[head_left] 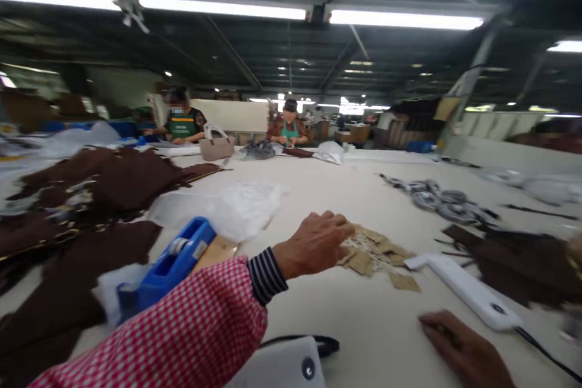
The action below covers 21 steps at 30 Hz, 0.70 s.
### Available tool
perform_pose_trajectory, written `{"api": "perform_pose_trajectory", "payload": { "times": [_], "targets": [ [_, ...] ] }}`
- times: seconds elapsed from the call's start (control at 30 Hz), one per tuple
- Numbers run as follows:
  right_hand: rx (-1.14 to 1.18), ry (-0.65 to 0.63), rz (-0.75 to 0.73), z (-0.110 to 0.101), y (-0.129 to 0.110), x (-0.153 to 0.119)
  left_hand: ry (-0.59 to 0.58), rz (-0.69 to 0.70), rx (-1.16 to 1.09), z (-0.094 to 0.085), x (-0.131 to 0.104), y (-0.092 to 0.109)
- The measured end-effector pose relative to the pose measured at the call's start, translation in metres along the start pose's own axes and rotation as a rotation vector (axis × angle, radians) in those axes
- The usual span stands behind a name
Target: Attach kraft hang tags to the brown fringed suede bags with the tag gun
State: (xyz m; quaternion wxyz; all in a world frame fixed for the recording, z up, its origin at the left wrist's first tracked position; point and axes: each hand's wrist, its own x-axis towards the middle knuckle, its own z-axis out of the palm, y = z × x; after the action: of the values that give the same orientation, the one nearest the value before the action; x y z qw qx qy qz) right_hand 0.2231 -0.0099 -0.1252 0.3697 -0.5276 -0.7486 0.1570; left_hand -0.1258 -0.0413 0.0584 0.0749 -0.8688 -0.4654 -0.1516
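Note:
My left hand (316,244), in a red checked sleeve with a striped cuff, reaches over the left edge of a pile of small tan pieces with white strings (379,251). Its fingers bend down at the pile, and whatever they may hold is hidden. Low on the right, my right hand (464,345) rests near the white tabletop (377,321), its fingers curled; I cannot make out anything in them. Between the pile and the right hand's far side lies a white handheld device (473,291) with a black cord.
A blue tape dispenser (175,260) and clear plastic (227,206) lie left, beside dark brown pieces (127,182). Brown pieces (522,260) and grey coils (436,200) lie right. A white device (282,367) is at the front. Two people sit across the table.

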Motion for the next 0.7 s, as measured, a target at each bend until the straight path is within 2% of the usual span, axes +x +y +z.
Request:
{"api": "perform_pose_trajectory", "payload": {
  "times": [0.03, 0.07, 0.13, 0.27, 0.37, 0.43, 0.53, 0.7],
  "targets": [
    [0.018, -0.076, 0.023, -0.003, 0.0, -0.006, -0.055, 0.096, -0.077, 0.009, -0.001, 0.007],
    [0.028, -0.098, 0.045, -0.004, -0.003, -0.009, -0.09, 0.167, -0.143, 0.022, -0.004, 0.009],
    [0.027, -0.109, 0.058, -0.004, -0.01, -0.01, -0.113, 0.218, -0.248, 0.053, -0.014, -0.003],
    [-0.007, -0.105, 0.031, -0.001, -0.024, -0.007, -0.045, -0.073, -0.236, 0.121, -0.036, -0.052],
    [-0.086, -0.097, 0.023, -0.001, -0.029, -0.009, -0.065, -0.224, -0.176, 0.156, -0.051, -0.081],
    [-0.177, -0.107, -0.016, -0.001, -0.031, -0.009, -0.072, -0.244, -0.116, 0.17, -0.058, -0.091],
    [-0.343, -0.142, -0.135, 0.002, -0.035, -0.001, -0.029, -0.203, -0.041, 0.182, -0.063, -0.094],
    [-0.49, -0.187, -0.218, 0.014, -0.042, 0.025, -0.009, -0.15, -0.069, 0.177, -0.064, -0.088]
  ]
}}
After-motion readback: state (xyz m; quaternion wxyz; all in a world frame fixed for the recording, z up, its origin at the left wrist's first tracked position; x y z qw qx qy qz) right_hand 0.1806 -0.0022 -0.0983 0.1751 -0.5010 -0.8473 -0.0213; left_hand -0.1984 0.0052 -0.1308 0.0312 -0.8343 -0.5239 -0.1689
